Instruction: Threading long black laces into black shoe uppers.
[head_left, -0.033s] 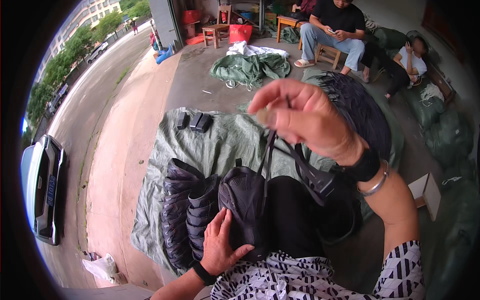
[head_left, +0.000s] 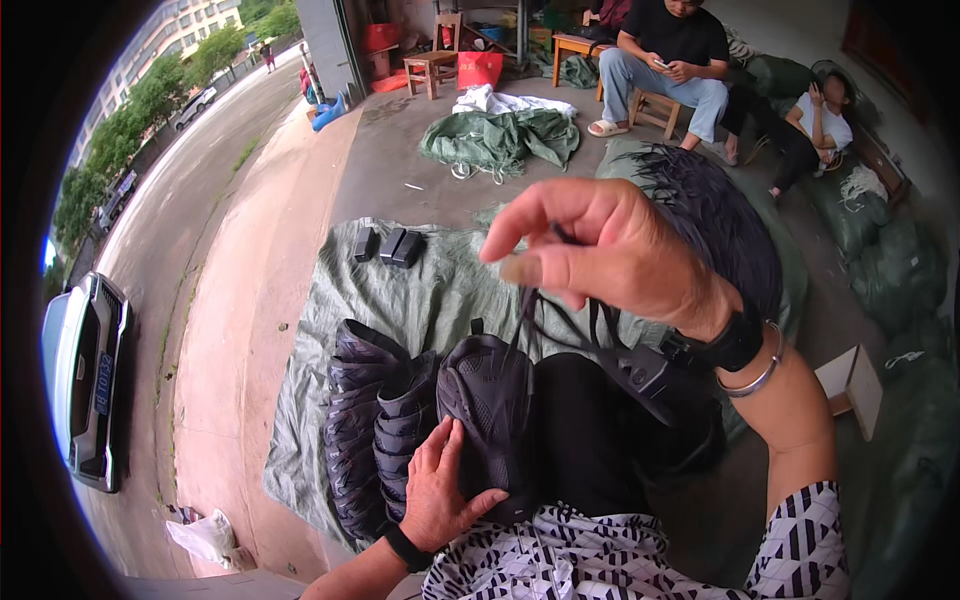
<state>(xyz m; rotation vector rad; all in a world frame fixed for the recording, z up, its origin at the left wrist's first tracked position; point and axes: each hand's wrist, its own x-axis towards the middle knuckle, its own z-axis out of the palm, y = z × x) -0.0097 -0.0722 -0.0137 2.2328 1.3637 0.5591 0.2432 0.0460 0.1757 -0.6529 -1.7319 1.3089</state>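
On my lap lies a black mesh shoe upper point(head_left: 486, 390), its pull tab pointing away from me. My left hand point(head_left: 447, 480) rests on its near left side, fingers flat and thumb spread. Raised above it, my right hand point(head_left: 610, 260) has bent fingers with a thin black shoelace point(head_left: 540, 318) running through them down to the upper. A gap shows between thumb and index fingertip. Below my right wrist hangs a small black piece point(head_left: 645, 380) with a round mark; its kind is unclear.
Stacked black uppers point(head_left: 360, 430) stand left of my lap on a green tarp point(head_left: 300, 400). Small black blocks point(head_left: 400, 247) lie farther off. A heap of black strips point(head_left: 710, 220) is at right. Two people sit behind, near a wooden chair point(head_left: 433, 62). A car point(head_left: 88, 380) stands left.
My right hand has shifted slightly left and down, and the laces hang slacker. The small black piece has swung a little. My left hand stays on the shoe upper.
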